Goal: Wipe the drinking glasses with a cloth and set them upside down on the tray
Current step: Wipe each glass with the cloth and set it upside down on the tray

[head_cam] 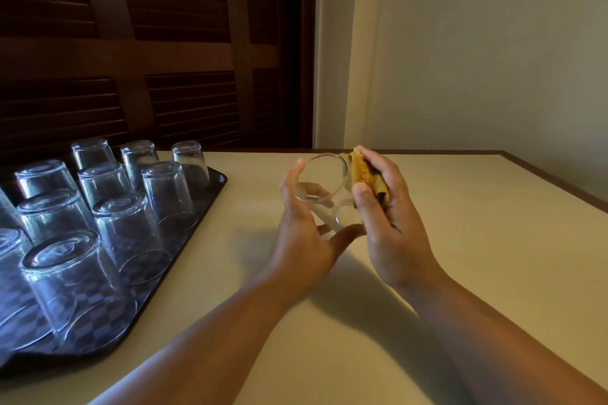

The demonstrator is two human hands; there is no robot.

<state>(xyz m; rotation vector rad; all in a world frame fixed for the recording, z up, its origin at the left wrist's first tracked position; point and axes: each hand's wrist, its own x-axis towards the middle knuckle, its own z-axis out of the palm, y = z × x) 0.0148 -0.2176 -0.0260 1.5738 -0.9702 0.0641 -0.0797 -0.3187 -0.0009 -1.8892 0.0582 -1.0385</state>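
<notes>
**Desk:** What is happening at the centre of the shot?

**Photographer:** A person is holding a clear glass (324,187) above a pale table (460,240). It is tilting, with its open mouth pointing toward twelve o'clock and its base toward five.

**Desk:** And the hands?

**Photographer:** The left hand (302,233) is gripping the glass from the nine o'clock side, fingers curling round it and one finger running under the base. The right hand (391,217), at three o'clock of the glass, is clutching a folded yellow cloth (365,174) between thumb and fingers. It is pressing the cloth against the glass's outer wall.

**Desk:** Where is the tray?

**Photographer:** The dark tray (217,187) is lying on the table at about eight o'clock of the hands, well apart from them. It is running off the left edge of the view. Rows of upturned glasses (128,233) are standing on it, mouths down, close together.

**Desk:** Background?

**Photographer:** Dark louvred doors (164,43) are filling the eleven o'clock area, and a plain wall (493,59) is rising at one o'clock.
</notes>
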